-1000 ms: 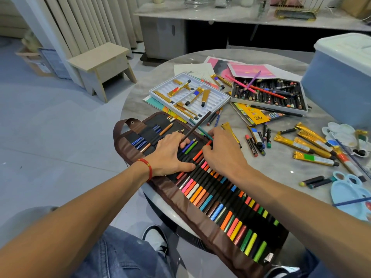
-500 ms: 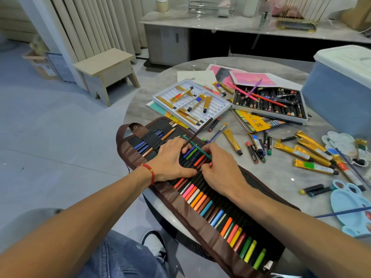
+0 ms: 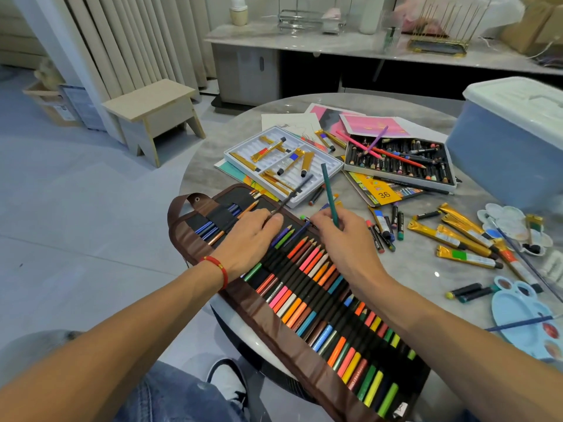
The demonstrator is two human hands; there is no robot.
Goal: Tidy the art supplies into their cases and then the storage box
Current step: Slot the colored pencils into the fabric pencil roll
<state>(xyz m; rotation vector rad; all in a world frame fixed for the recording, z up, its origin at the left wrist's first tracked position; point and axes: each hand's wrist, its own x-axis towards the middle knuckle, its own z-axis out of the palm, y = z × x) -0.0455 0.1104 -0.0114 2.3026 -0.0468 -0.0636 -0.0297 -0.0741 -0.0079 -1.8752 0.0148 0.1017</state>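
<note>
A person's right hand (image 3: 344,239) pinches a teal pencil (image 3: 329,194) upright, seemingly to slot it into the open roll-up pencil case (image 3: 304,300) on the surface. The left hand (image 3: 249,239) presses flat on the case, a thin paintbrush (image 3: 292,194) under its fingertips, likely steadying it

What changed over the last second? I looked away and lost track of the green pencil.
The right hand has taken up the green pencil and tipped it from lying across the roll-up case to nearly upright. The left hand stays resting on the case, a thin dark brush at its fingertips. The paint tray and loose tubes stayed put.
</note>
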